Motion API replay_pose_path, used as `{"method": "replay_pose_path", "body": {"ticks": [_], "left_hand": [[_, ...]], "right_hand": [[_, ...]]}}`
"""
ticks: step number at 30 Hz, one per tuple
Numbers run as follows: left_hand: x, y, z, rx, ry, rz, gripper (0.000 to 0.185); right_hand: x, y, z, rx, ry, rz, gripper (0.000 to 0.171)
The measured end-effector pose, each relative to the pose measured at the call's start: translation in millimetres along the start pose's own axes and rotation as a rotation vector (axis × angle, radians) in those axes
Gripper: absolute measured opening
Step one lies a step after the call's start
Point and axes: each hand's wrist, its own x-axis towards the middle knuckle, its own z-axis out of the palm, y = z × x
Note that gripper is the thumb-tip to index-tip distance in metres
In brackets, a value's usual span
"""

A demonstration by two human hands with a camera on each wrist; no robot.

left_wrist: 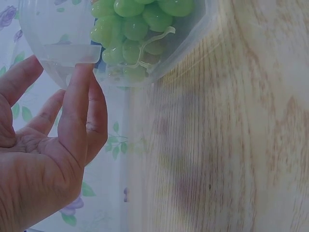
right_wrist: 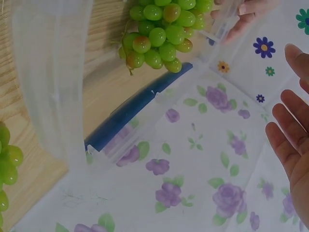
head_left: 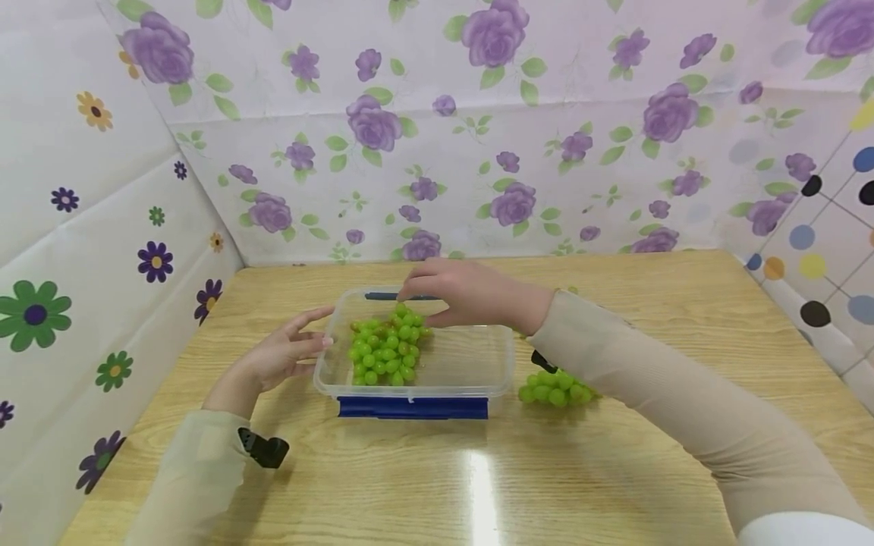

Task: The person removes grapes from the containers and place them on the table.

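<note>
Grape bunch, green, lies inside the clear plastic container, toward its left half, with the container standing near the middle of the bench. Fingers of the right hand are relaxed and nearly straight, hovering just above the far end of the bunch and over the container's far rim; they grip nothing, and the right wrist view shows the palm open with the fingers spread. Fingers of the left hand are extended and lightly spread, the tips touching the container's left wall; the left wrist view shows one fingertip resting against the container's corner flange, with grapes visible through the plastic.

Outward from the hands: a blue latch runs along the container's near wall, and a second dark-blue latch shows at the far rim. A second grape bunch lies on the bench just beside the container's right near corner, partly under the right forearm. Both forearms wear pale sleeves; a black strap clip sits at the left wrist. Floral-patterned sheets enclose the bench on the far and left sides; a dotted sheet stands at right.
</note>
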Motion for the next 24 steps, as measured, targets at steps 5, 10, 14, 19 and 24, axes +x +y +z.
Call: {"method": "replay_pose_path", "body": {"ticks": [5,10,14,19,24], "left_hand": [[0.9,-0.6,-1.0,-0.012,-0.006,0.006,0.074],[0.1,-2.1,-1.8,-0.012,-0.009,0.005,0.074],[-0.9,-3.3,-1.8,-0.009,-0.003,0.003,0.074],[-0.1,-3.5,-1.6,-0.019,-0.007,0.009,0.073],[0.7,-3.1,-1.4,-0.024,-0.005,0.013,0.073]], "right_hand": [[8,0,2,-0.006,-0.020,0.008,0.038],[16,-1,5,-0.008,-0.039,0.020,0.040],[22,-2,8,0.001,-0.036,0.016,0.040],[27,0,13,0.006,-0.029,0.025,0.042],[31,7,19,0.024,-0.041,0.072,0.041]]}}
